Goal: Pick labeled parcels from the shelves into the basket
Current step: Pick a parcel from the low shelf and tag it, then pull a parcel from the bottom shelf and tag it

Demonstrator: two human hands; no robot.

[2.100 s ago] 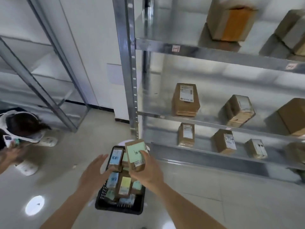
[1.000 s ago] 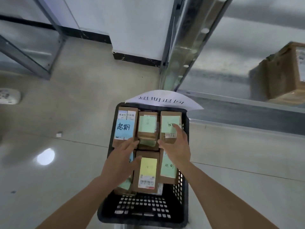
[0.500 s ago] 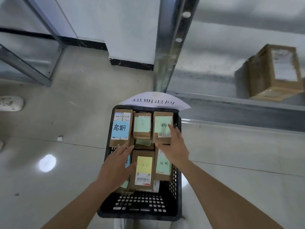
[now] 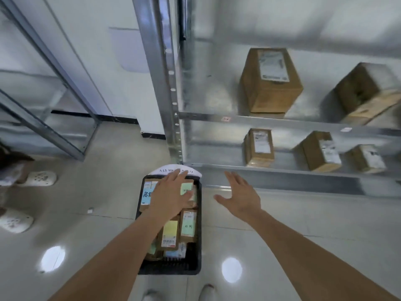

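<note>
Standing on the pale floor (image 4: pixel 104 192), the black basket (image 4: pixel 196 268) has its far rim just beside the lowest beam of the metal shelving (image 4: pixel 282 179), with open floor on its left, near and right sides. A white sheet of paper (image 4: pixel 195 171) with handwriting pokes out past the basket's far edge. The basket is packed with small brown parcels carrying coloured notes: a blue-noted parcel (image 4: pixel 146 194) at far left, a green-noted parcel (image 4: pixel 186 189) at far right, a yellow-noted parcel (image 4: pixel 170 232) in the middle, and another green-noted parcel (image 4: pixel 188 224) on the right.

The left hand (image 4: pixel 171 196) reaches out over the far half of the basket, palm down, fingers straight and together, holding nothing; whether it touches the parcels below cannot be told. The right hand (image 4: pixel 240 195) hangs in the air to the right of the basket, near the bottom shelf's edge, fingers spread and empty.

On the shelves further right sit a large box (image 4: pixel 269 83), a tilted box (image 4: pixel 368 92) cut off by the right edge, and below them three smaller labelled boxes (image 4: pixel 259 147); their labels are too blurred to read. At the left edge, another person's white clogs (image 4: pixel 40 178) show, partly cropped.
</note>
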